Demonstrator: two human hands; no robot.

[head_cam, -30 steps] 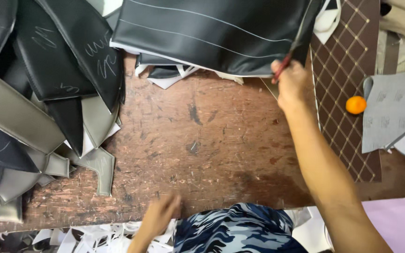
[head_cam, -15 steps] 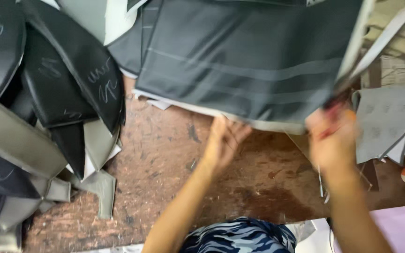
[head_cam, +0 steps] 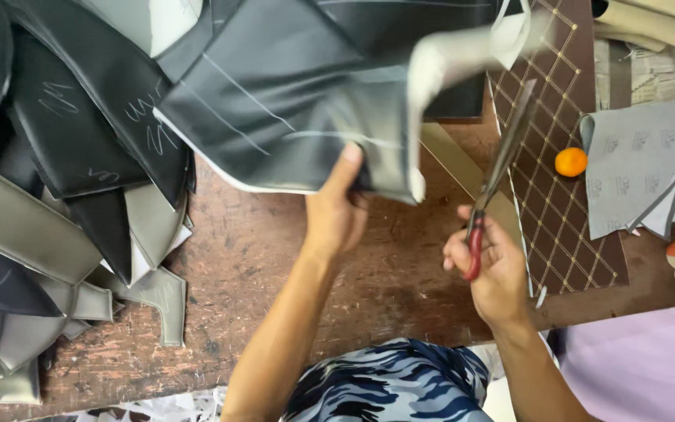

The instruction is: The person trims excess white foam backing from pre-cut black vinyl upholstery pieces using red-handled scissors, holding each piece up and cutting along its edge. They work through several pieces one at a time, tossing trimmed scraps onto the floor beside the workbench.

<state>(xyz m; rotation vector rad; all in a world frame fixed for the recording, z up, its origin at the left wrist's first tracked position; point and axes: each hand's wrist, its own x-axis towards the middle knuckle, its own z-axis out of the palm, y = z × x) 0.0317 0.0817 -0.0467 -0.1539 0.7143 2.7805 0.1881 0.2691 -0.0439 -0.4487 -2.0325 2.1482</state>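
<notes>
My left hand grips the lower edge of a large black leatherette panel with white chalk lines, lifting it off the brown wooden table. One corner of the panel folds over and shows its pale grey backing. My right hand holds scissors with red handles, blades closed and pointing up and away, just right of the panel's edge. The scissors do not touch the panel.
A pile of black and grey cut pieces covers the table's left side. A brown quilted sheet lies at right, with an orange ball and grey fabric pieces beside it. A lilac surface lies at lower right.
My left hand came up from the table's near edge and took hold of the panel. The panel moved left and folded. My right hand dropped lower with the scissors, away from the panel.
</notes>
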